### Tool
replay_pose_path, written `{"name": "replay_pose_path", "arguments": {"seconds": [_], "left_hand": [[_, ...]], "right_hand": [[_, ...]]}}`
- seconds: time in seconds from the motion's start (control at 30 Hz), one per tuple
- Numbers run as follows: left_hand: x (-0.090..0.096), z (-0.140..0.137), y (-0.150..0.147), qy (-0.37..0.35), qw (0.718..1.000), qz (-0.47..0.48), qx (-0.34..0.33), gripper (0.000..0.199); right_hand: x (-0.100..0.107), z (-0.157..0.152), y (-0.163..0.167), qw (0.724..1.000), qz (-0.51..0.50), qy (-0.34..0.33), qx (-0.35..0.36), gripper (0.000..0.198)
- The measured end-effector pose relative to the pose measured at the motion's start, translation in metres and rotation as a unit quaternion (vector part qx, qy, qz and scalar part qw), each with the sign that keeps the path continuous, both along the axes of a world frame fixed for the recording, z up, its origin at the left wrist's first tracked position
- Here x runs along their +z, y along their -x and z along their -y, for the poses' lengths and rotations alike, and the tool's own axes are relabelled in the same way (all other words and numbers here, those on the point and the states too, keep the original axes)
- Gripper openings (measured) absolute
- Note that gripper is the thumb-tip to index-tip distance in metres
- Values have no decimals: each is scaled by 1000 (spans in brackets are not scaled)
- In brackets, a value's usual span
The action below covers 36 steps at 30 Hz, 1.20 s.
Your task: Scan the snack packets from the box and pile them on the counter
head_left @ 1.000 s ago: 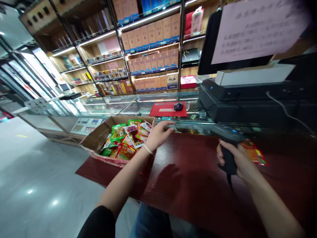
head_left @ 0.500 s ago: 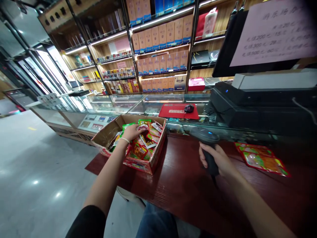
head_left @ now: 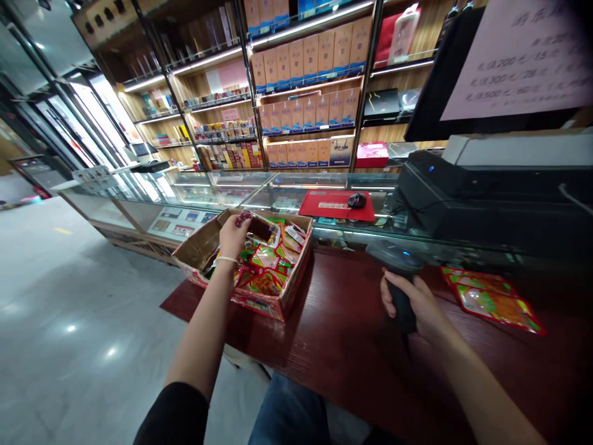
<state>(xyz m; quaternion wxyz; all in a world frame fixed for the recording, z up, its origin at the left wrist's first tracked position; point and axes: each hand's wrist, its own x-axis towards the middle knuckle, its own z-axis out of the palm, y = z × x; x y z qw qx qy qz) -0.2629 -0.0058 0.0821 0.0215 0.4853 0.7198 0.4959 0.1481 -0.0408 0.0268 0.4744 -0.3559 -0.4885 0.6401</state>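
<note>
Over the cardboard box (head_left: 296,290), my left hand (head_left: 233,237) is closed on the end of a snack packet (head_left: 263,230) with a dark middle and a pale edge. Beneath it, the box holds several red and green snack packets (head_left: 266,283). My right hand (head_left: 424,306) is wrapped round the handle of a black barcode scanner (head_left: 402,296), held above the table. A small blue light shows on the scanner's head. Two or more red-edged snack packets (head_left: 498,303) lie overlapping on the table to the right of this hand.
The box stands on a dark red wooden table (head_left: 333,346). Behind it runs a glass display counter (head_left: 222,185) with a red mat (head_left: 319,204) and a black mouse (head_left: 356,200). A monitor (head_left: 430,93) bearing a pink handwritten sheet (head_left: 514,68) stands at right. Stocked shelves line the back.
My left hand has lifted the dark packet up from the pile and shifted slightly left and upward. My right hand with the scanner sits a little further right in view.
</note>
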Motion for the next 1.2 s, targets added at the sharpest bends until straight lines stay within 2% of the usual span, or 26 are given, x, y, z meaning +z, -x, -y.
{"name": "replay_pose_path", "arguments": {"seconds": [0.07, 0.13, 0.27, 0.4, 0.5, 0.6, 0.7, 0.83, 0.93, 1.03, 1.2], "left_hand": [[0, -1, -1, -76, 991, 103, -29, 36], [3, -2, -5, -137, 966, 204, -82, 38], [23, 7, -32, -186, 907, 332, -180, 38], [44, 29, -99, -183, 860, 400, -259, 31], [41, 43, -168, -135, 816, 469, -310, 29], [13, 42, -233, -114, 783, 512, -336, 32], [-33, 26, -274, -93, 769, 532, -342, 37], [-98, -3, -287, -35, 741, 583, -331, 46], [-131, -15, -280, 1, 733, 590, -340, 46], [-144, -18, -273, 2, 735, 585, -342, 44], [-144, -17, -270, 5, 740, 580, -342, 43]], "right_hand": [[0, -1, -1, 1000, -1, -9, -1, 22], [2, -1, -3, 1000, 1, -14, 0, 25], [6, -2, -12, 1000, 2, -20, -12, 26], [10, -3, -29, 999, -5, -26, -37, 20], [11, -4, -43, 998, -10, -22, -62, 21], [10, -7, -60, 996, -4, -17, -89, 22], [5, -8, -79, 993, 3, -16, -121, 28], [-4, -6, -96, 988, 15, -9, -151, 36], [-9, -4, -96, 987, 35, 8, -159, 38], [-12, -2, -88, 988, 63, 32, -136, 37], [-16, 3, -74, 989, 87, 55, -103, 40]]}}
